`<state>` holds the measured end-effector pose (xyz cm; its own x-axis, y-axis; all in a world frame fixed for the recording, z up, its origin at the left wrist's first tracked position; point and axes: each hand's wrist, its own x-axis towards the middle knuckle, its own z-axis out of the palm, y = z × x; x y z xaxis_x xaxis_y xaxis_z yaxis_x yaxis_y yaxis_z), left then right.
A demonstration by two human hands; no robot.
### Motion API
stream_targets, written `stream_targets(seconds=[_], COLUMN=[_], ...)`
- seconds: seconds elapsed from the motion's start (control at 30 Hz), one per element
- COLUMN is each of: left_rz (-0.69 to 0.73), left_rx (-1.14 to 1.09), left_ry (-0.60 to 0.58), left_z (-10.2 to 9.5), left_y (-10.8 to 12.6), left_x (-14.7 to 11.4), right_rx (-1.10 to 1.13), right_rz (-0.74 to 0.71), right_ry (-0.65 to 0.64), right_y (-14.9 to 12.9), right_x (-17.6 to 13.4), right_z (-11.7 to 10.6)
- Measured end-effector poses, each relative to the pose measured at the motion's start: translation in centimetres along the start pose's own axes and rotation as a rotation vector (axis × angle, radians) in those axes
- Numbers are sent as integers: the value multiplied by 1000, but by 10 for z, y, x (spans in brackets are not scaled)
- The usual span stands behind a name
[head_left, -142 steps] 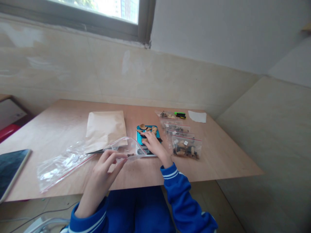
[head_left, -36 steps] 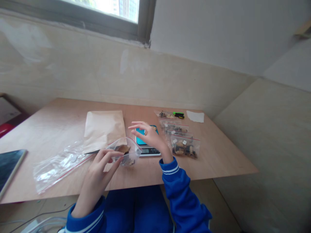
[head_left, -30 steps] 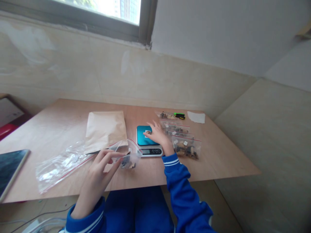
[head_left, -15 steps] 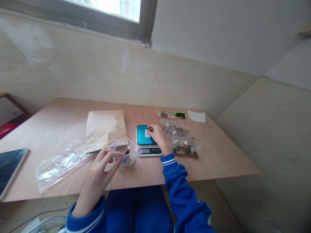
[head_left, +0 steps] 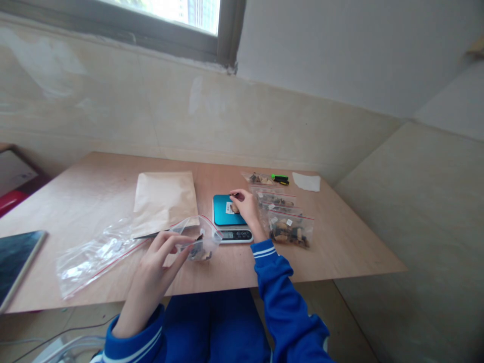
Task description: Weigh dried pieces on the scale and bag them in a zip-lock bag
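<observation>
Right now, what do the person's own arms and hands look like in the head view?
Both hands are bare: no gloves, rings or watch show. The left hand comes out of a bright blue sleeve pushed up the forearm, its cuff edged with white stripes. The right hand has the same blue sleeve down to the wrist, with two thin white stripes around the cuff. No cables or markings show.

The person wears a bright blue jacket, its ribbed cuffs ringed with thin white stripes, above a bare left hand (head_left: 161,257) and right hand (head_left: 245,205). Matching blue trousers cover the lap.
</observation>
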<state>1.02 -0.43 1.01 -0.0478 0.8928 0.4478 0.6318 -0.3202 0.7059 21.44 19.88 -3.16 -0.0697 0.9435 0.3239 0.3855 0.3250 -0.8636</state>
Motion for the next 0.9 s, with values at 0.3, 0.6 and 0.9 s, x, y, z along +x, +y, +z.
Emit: stream_targets(seconds=[0.3,0.6,0.9], left_rz=[19,3,-43], left_rx=[26,21,-36], left_ry=[-8,-28,-21], left_z=[2,4,0], left_y=[-4,-6,-2], left_x=[-1,-1,-1], right_rx=[451,348,-350], right_rz=[126,-15,-98], right_ry=[-218,-754,-335], right_y=[-58,-99,-37], right_x=[-21,-44,-26], right_z=[-10,-18,-22])
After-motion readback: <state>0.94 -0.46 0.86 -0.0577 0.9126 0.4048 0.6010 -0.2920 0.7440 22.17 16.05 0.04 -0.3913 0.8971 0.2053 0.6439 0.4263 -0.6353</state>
